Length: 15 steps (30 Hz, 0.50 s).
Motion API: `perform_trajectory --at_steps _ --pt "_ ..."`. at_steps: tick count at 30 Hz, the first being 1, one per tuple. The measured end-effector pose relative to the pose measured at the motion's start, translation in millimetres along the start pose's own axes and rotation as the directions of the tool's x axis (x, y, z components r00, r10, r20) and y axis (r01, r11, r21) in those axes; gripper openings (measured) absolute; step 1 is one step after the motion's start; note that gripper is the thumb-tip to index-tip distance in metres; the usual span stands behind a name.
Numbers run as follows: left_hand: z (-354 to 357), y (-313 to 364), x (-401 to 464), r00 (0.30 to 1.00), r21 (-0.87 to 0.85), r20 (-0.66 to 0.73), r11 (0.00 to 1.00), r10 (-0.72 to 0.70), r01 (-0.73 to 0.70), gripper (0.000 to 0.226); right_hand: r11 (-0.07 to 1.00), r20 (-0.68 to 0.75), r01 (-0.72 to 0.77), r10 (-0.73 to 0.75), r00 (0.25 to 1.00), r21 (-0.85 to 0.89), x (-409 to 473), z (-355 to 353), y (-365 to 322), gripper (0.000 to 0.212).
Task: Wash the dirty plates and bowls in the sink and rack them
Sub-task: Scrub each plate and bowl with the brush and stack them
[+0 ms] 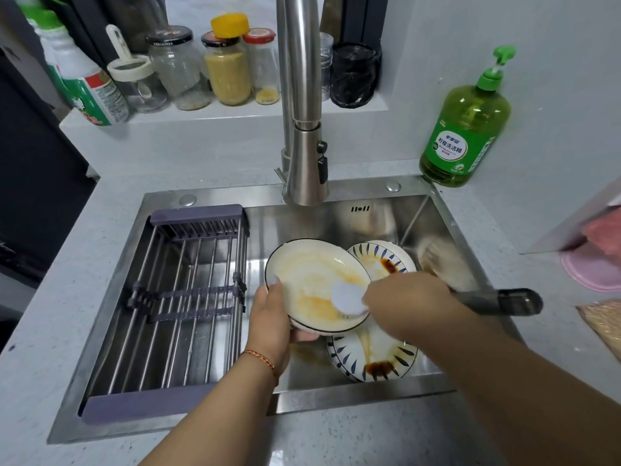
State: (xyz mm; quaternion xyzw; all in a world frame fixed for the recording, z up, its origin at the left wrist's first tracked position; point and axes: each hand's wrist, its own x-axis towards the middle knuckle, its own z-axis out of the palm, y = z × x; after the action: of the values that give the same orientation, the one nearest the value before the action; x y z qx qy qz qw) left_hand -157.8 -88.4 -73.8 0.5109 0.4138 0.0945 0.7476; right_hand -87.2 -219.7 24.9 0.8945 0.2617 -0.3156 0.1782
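Still orange-smeared, tilted white bowl (316,284)

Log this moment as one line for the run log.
step: scrubbing | left hand: holds tilted bowl | right hand: white scrubber in bowl | two patterned plates still dirty | rack: empty

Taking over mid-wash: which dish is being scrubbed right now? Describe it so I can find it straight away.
Look in the steel sink, right of the purple drying rack. The left hand holds a tilted cream bowl while the right hand wipes inside it. Unlike the two leaf-patterned plates beneath, it has a plain dark rim and orange smears.
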Motion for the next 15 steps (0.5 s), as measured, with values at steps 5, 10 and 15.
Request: perform_trajectory --at_steps 5,10,15 --pt "6 -3 -2 1.000 0.025 0.000 0.999 -0.026 0.026 0.038 0.982 -0.161 0.178 -0.167 0.973 0.060 -7 8 -28 0.054" --pt "15 -3 -16 0.999 0.022 0.049 1.000 -0.021 0.020 0.026 0.994 -0.176 -0.049 0.066 0.982 0.097 29 -11 -13 0.042" --pt "5 4 -11 1.000 0.037 -0.008 0.999 0.014 -0.013 0.023 0.999 0.007 -0.051 0.051 0.999 -0.010 15 -1 5 0.040"
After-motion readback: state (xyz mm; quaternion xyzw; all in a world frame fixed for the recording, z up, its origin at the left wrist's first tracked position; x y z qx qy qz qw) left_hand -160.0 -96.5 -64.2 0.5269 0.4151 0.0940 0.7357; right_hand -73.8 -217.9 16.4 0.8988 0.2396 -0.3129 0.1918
